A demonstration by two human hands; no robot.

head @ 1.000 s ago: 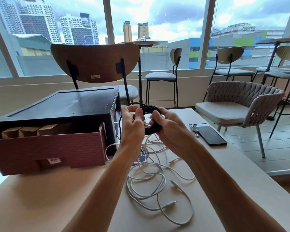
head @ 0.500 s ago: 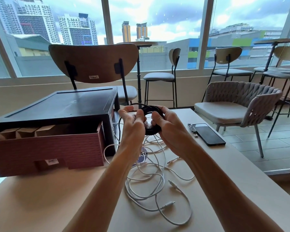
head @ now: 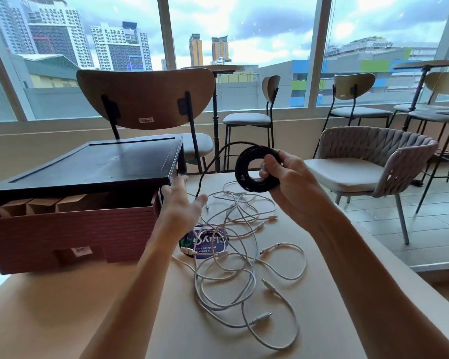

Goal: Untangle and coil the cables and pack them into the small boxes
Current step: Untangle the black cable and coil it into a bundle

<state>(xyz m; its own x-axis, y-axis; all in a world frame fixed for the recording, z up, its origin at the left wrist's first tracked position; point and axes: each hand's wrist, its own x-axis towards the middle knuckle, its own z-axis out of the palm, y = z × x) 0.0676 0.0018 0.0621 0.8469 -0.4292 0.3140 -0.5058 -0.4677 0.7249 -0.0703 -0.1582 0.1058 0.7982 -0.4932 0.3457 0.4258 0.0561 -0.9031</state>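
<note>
The counter (head: 62, 307) has bare room at the front left. The big red box (head: 62, 234) sits close to the left edge under a black lid (head: 88, 167), and 3 small brown boxes (head: 42, 206) show in the gap. White cables (head: 231, 268) lie tangled in the middle, away from the right edge. The right hand (head: 293, 182) has its grip curled round the black cable coil (head: 246, 186), above the tangle. The left hand (head: 179, 206) has let go of the coil. Its grip is now spread apart by the box corner.
</note>
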